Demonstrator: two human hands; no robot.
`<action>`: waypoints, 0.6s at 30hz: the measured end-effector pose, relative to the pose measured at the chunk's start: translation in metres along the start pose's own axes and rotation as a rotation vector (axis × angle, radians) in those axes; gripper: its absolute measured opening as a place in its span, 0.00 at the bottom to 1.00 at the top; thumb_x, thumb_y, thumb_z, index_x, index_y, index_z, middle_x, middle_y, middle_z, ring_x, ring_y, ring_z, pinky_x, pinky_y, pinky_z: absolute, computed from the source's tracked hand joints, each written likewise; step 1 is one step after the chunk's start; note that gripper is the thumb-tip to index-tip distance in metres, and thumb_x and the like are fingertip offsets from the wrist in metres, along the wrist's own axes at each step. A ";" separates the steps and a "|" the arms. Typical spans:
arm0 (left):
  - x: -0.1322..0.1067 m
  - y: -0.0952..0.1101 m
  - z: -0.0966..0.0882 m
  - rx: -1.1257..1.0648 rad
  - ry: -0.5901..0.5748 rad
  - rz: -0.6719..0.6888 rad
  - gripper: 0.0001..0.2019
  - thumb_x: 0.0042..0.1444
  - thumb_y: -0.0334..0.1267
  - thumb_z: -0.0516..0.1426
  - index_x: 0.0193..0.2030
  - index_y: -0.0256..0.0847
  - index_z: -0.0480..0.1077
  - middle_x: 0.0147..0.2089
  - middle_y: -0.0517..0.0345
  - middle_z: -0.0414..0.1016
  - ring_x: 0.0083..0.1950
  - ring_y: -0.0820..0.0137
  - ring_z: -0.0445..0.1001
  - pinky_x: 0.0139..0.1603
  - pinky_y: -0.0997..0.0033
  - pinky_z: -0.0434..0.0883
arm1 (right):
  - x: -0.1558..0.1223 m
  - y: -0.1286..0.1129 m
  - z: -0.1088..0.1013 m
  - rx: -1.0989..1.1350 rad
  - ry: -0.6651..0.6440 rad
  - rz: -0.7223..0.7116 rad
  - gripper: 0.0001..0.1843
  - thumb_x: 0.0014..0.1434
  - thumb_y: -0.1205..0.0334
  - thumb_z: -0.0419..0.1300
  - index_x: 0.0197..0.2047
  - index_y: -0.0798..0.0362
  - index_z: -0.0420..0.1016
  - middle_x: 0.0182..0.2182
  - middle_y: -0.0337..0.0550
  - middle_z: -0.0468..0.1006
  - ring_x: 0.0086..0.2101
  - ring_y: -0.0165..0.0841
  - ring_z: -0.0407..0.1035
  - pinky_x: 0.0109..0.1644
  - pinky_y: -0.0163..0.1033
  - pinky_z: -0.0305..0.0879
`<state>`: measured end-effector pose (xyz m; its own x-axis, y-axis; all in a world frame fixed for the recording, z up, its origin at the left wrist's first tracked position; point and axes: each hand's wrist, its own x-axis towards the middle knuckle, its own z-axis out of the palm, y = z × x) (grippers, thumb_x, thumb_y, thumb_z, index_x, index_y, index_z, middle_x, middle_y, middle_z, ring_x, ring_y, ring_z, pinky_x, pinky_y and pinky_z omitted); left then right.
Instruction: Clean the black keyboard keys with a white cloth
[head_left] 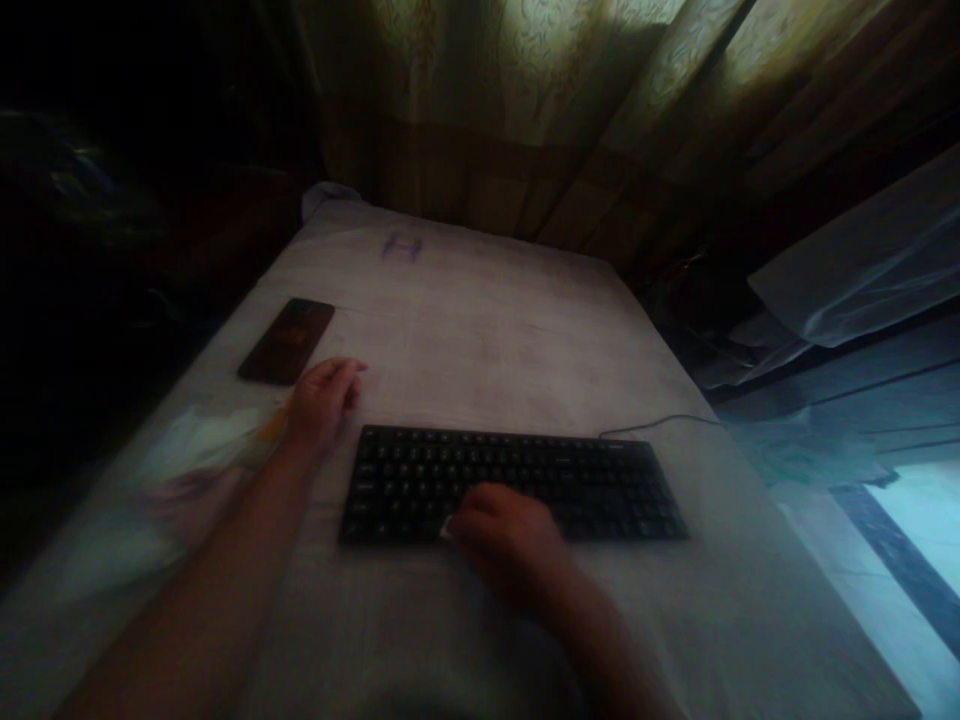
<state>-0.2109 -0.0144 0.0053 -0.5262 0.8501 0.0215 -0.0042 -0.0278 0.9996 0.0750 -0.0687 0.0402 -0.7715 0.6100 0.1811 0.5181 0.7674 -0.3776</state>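
Note:
A black keyboard point(517, 482) lies across a table covered with a pale cloth point(480, 320). My right hand point(506, 540) rests over its lower middle keys, fingers curled inward with a small white thing at the fingertips that I cannot make out. My left hand point(321, 400) lies on the cloth just left of the keyboard's top corner, fingers loosely together and pointing right, holding nothing that I can see. A dark phone point(286, 340) lies flat beyond the left hand.
The room is dim. Patterned curtains point(540, 90) hang behind the table. A thin cable point(660, 422) runs from the keyboard toward the right edge. Crumpled light material point(187, 450) lies at the left edge. Plastic sheeting point(862, 260) sits at the right.

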 end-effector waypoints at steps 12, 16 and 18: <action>0.000 -0.001 0.000 -0.037 -0.017 0.002 0.11 0.51 0.47 0.60 0.33 0.41 0.75 0.21 0.66 0.66 0.19 0.78 0.62 0.15 0.81 0.55 | 0.022 -0.017 0.019 -0.020 0.005 -0.081 0.07 0.61 0.67 0.60 0.33 0.49 0.77 0.32 0.39 0.77 0.30 0.30 0.68 0.31 0.34 0.56; -0.001 -0.001 0.001 -0.052 -0.021 0.003 0.11 0.51 0.47 0.61 0.33 0.41 0.74 0.21 0.67 0.65 0.19 0.78 0.61 0.15 0.80 0.55 | 0.026 -0.023 0.026 -0.016 0.038 -0.112 0.06 0.61 0.68 0.60 0.34 0.49 0.77 0.32 0.39 0.77 0.30 0.30 0.69 0.31 0.34 0.56; -0.001 -0.001 0.001 -0.058 -0.025 0.006 0.12 0.51 0.48 0.61 0.33 0.41 0.74 0.21 0.67 0.65 0.19 0.78 0.61 0.16 0.80 0.55 | 0.030 -0.026 0.028 -0.035 0.042 -0.132 0.06 0.60 0.68 0.61 0.32 0.50 0.77 0.31 0.39 0.77 0.29 0.30 0.68 0.30 0.35 0.56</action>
<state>-0.2094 -0.0147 0.0039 -0.5052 0.8625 0.0284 -0.0508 -0.0626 0.9967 0.0283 -0.0761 0.0304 -0.8182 0.5101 0.2653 0.4259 0.8477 -0.3162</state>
